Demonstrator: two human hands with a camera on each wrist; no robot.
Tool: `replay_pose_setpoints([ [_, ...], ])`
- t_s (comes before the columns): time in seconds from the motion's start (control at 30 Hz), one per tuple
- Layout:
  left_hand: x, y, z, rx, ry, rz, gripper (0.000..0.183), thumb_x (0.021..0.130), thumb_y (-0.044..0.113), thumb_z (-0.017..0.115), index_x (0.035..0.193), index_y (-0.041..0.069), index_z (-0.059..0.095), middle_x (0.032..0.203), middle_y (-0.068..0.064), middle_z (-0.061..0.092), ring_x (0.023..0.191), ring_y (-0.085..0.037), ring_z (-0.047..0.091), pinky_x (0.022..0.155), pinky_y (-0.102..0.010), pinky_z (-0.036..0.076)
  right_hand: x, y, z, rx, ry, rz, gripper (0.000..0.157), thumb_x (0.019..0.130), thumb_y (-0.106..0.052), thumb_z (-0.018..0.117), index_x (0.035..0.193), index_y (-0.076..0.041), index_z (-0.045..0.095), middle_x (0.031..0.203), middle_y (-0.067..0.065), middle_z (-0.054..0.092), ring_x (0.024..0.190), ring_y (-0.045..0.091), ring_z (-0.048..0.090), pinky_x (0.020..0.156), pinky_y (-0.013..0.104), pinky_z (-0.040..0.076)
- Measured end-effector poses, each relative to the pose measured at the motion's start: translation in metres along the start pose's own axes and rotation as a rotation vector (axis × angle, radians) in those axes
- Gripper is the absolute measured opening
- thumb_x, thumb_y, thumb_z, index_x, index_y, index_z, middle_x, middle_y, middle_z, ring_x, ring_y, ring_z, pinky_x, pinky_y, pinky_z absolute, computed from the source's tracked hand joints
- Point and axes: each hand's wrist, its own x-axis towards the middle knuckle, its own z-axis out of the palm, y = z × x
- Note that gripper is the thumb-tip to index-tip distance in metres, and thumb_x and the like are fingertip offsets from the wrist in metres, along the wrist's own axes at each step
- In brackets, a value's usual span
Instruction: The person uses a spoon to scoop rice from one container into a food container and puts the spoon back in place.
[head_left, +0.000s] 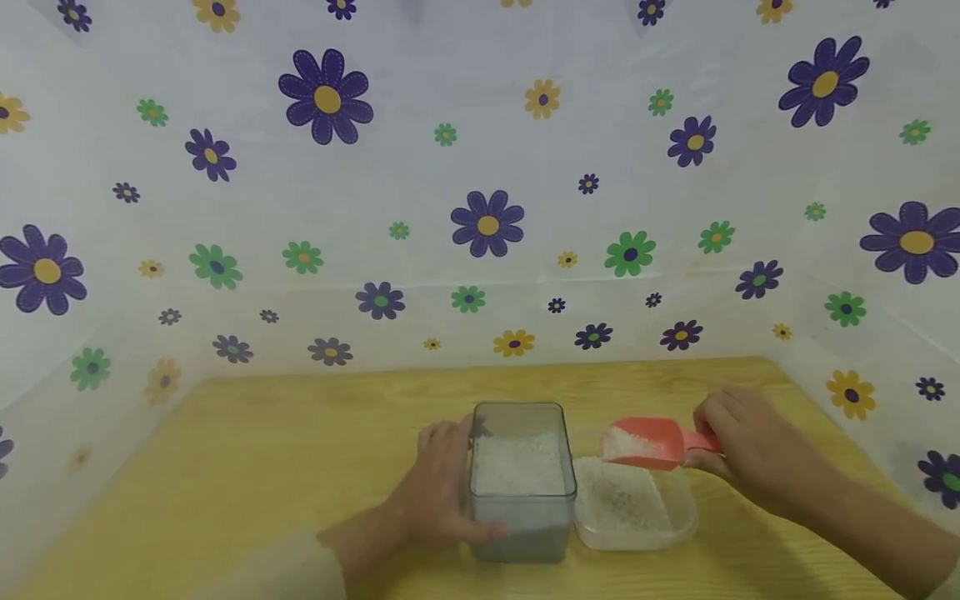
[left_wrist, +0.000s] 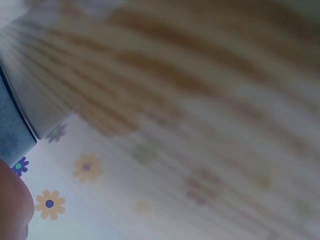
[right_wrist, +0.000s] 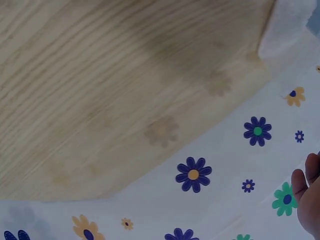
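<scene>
Right grip: the right hand (head_left: pixel 757 450) pinches the handle of the red scoop (head_left: pixel 663 435), thumb below and fingers bent over the top.
Red scoop: it extends to the left from that pinch, its mouth facing the bin and its hollow turned upward.
Scooped grains: white grains (head_left: pixel 628 444) lie toward the scoop's mouth, at the end farthest from the right grip.
Left grip: the left hand (head_left: pixel 442 487) holds the grey see-through bin (head_left: pixel 538 527) from its left side, thumb laid across the near wall, fingers around toward the far side.
Grey bin: upright, directly right of the left grip and well to the left of the right one; the grains inside (head_left: pixel 519 465) show through its mouth.
Shallow container: this clear tub (head_left: pixel 637 540) sits between the two grips, below and left of the right one, just beside the bin; whether the two touch is unclear. Pale grains fill much of it, and the scoop hovers over its far part.
Wooden table: the tabletop (head_left: pixel 262 467) spreads under both grips.
Flowered sheet: white cloth (head_left: pixel 405 183) with purple, yellow and green blooms hangs beyond both grips and along either side.
Sleeve: a pale cuff (head_left: pixel 285 575) covers the forearm behind the left grip.
</scene>
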Motion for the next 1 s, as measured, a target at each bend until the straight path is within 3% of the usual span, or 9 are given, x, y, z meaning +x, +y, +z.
replay_pose_setpoints([
  [0.17,-0.002,-0.001,0.002,0.018,-0.009,0.001,0.114,0.059,0.083,0.057,0.142,0.01,0.027,0.119,0.002,0.049,0.105,-0.011,0.042,0.098,-0.043,0.024,-0.016,0.008,0.012,-0.031,-0.071,-0.067,0.039,0.075,-0.051,0.069,0.08,-0.02,0.045,0.077,-0.014,0.033,0.075,0.004,0.031,0.07,0.023,0.029],
  [0.57,-0.002,0.001,0.002,-0.006,-0.042,-0.056,0.117,0.057,0.081,0.061,0.142,0.009,0.026,0.122,0.002,0.049,0.11,-0.012,0.042,0.101,-0.045,0.022,-0.022,0.013,0.012,-0.045,-0.107,-0.041,0.04,0.072,-0.051,0.071,0.081,-0.022,0.043,0.078,-0.015,0.031,0.078,0.004,0.03,0.074,0.023,0.024],
  [0.8,-0.003,0.002,0.003,0.008,-0.043,-0.051,0.117,0.058,0.08,0.061,0.143,0.008,0.024,0.121,0.001,0.05,0.109,-0.013,0.043,0.1,-0.045,0.023,-0.027,0.016,0.004,-0.077,-0.109,-0.048,0.043,0.071,-0.057,0.069,0.082,-0.022,0.046,0.079,-0.015,0.035,0.078,0.005,0.034,0.073,0.027,0.031],
  [1.0,-0.002,0.002,0.003,0.002,-0.04,-0.056,0.119,0.058,0.08,0.062,0.143,0.006,0.025,0.122,-0.001,0.049,0.11,-0.014,0.043,0.101,-0.045,0.023,-0.03,0.017,-0.003,-0.083,-0.075,-0.076,0.045,0.067,-0.057,0.071,0.084,-0.022,0.048,0.081,-0.014,0.038,0.081,0.006,0.036,0.078,0.022,0.026],
])
